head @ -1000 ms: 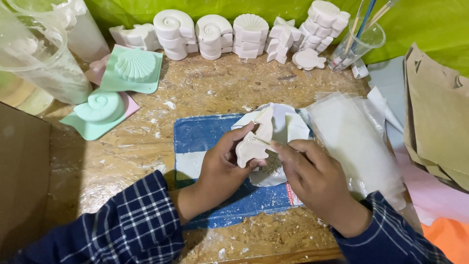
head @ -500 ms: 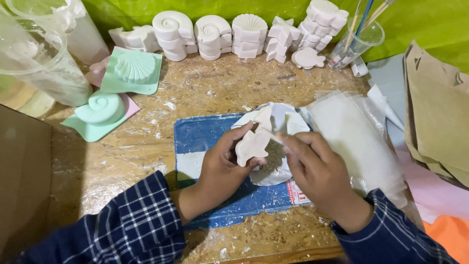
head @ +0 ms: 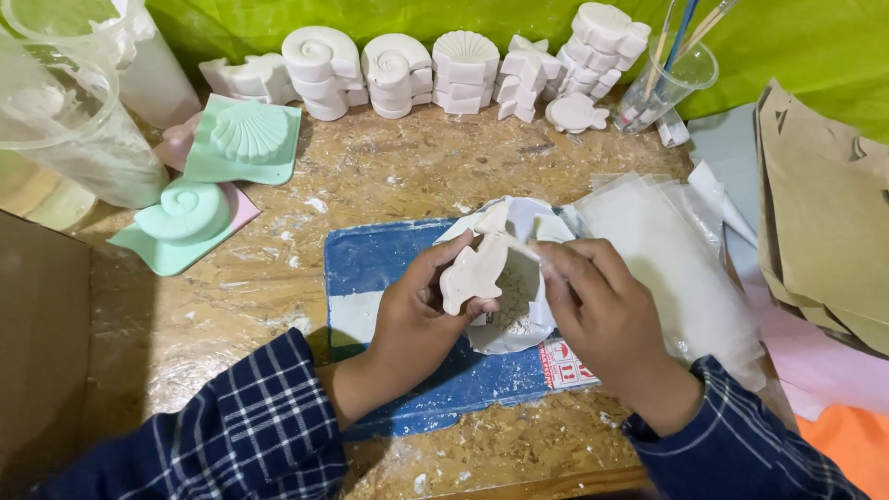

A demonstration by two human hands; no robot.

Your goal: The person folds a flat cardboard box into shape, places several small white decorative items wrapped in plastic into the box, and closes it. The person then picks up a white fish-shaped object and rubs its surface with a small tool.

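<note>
My left hand (head: pixel 414 319) holds a small white plaster cast (head: pixel 474 271) shaped like a sea animal, pinched between thumb and fingers above the middle of the table. My right hand (head: pixel 607 317) is closed on a thin stick-like tool (head: pixel 517 246) whose tip touches the cast's upper edge. Under both hands lies a crumpled white sheet (head: pixel 512 315) with a heap of grey powder on it, resting on a blue mat (head: pixel 370 268).
A row of white plaster shells and stars (head: pixel 463 60) lines the back edge. Green shell moulds (head: pixel 243 139) and a spiral mould (head: pixel 183 215) lie left, next to clear plastic tubs (head: pixel 79 139). A cup of brushes (head: pixel 662 83), brown paper (head: pixel 824 222) and clear bags (head: pixel 667 250) lie right.
The cast has been turned slightly in my left hand, and my right hand with the tool has shifted a little along its edge. Nothing else has moved.
</note>
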